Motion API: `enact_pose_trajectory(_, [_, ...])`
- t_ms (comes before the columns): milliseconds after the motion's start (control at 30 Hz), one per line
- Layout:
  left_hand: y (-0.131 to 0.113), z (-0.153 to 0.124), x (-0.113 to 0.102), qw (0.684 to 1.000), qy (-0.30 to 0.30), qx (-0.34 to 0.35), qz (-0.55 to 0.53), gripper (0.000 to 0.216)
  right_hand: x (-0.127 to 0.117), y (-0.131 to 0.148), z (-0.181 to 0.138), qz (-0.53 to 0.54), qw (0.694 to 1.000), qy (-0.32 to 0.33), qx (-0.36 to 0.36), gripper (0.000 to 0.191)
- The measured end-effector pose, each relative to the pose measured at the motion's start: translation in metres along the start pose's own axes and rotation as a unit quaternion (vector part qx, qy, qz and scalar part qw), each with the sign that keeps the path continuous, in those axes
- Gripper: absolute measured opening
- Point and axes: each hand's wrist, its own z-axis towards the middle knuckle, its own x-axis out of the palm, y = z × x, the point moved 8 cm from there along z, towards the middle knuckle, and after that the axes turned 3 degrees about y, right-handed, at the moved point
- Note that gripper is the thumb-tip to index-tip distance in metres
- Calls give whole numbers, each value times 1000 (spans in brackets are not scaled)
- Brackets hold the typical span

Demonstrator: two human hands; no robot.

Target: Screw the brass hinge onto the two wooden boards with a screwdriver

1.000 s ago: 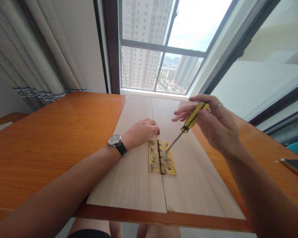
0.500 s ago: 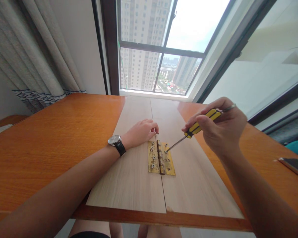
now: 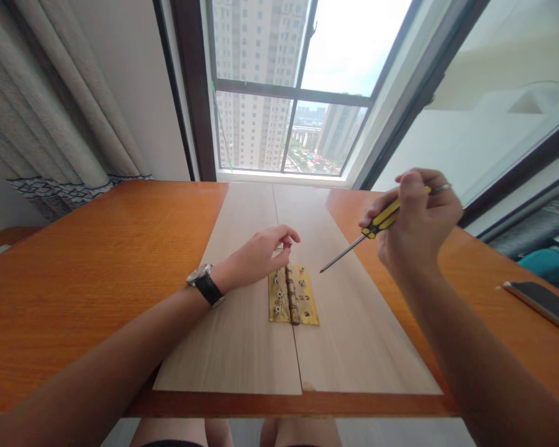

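Note:
A brass hinge (image 3: 292,294) with several screws lies across the seam between two pale wooden boards (image 3: 246,335). My left hand (image 3: 261,251), a watch on its wrist, hovers just behind the hinge's far end with fingers loosely curled and nothing visible in them. To the right, my right hand (image 3: 414,226) is closed round the handle of a yellow-and-black screwdriver (image 3: 379,223). Its shaft points down and left, and the tip hangs in the air a little to the right of the hinge, not touching it.
The boards rest on an orange wooden table (image 3: 97,279) that runs up to a large window (image 3: 289,93). A phone (image 3: 540,304) lies near the table's right edge. Curtains (image 3: 51,105) hang at the left. My knees show below the table's near edge.
The screwdriver tip has come off the hinge's right leaf and moved up and to the right. My left hand has lifted slightly and its fingers have loosened.

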Motion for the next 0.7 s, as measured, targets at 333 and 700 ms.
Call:
enact_pose_trajectory(333, [-39,-8,23,986,143,76,-48,8,-8,-13,5,-1,999,-30,23,19])
enact_pose_trajectory(700, [-28,-10,33,987,160,26,-22,9,-6,-16,6,-34,999,25,12,21])
